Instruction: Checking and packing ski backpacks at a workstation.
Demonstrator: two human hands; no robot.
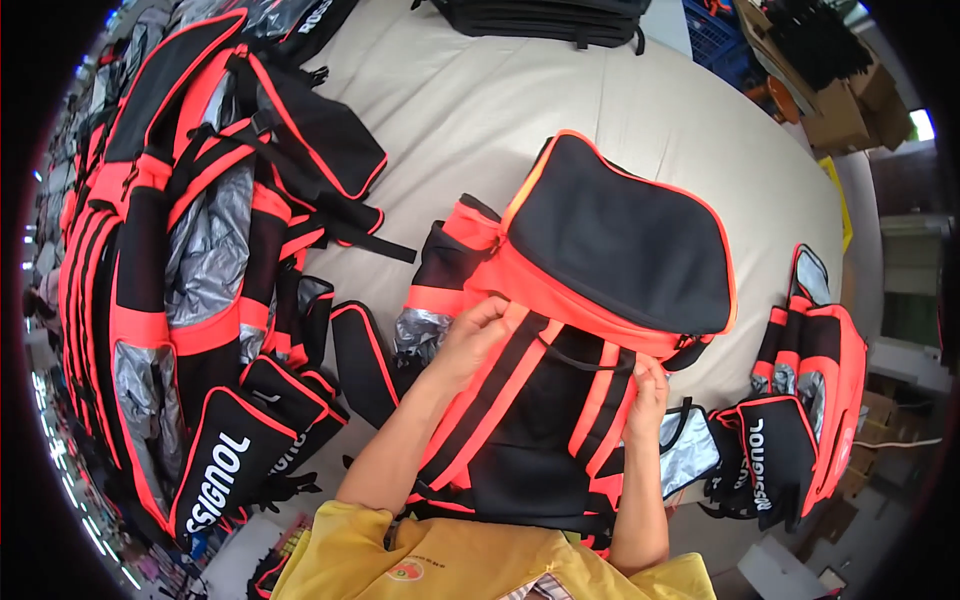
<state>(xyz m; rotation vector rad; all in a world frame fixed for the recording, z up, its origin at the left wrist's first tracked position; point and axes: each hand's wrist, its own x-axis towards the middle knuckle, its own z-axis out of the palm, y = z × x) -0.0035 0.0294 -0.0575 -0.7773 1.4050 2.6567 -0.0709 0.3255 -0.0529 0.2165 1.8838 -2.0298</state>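
A black backpack with bright orange-red trim lies in front of me, its padded black top panel at the far end and its two shoulder straps running toward me. My left hand is closed, pinching the orange edge beside the top of the left shoulder strap. Beside the upper end of the right shoulder strap, my right hand is closed on the backpack's edge. A thin black carry loop arches between the straps. Silver lining shows at the left side pocket.
A tall heap of similar backpacks fills the left. More of them lie at the right edge. Black pieces are stacked at the far side of the pale cloth-covered table. Cardboard boxes stand beyond at the upper right.
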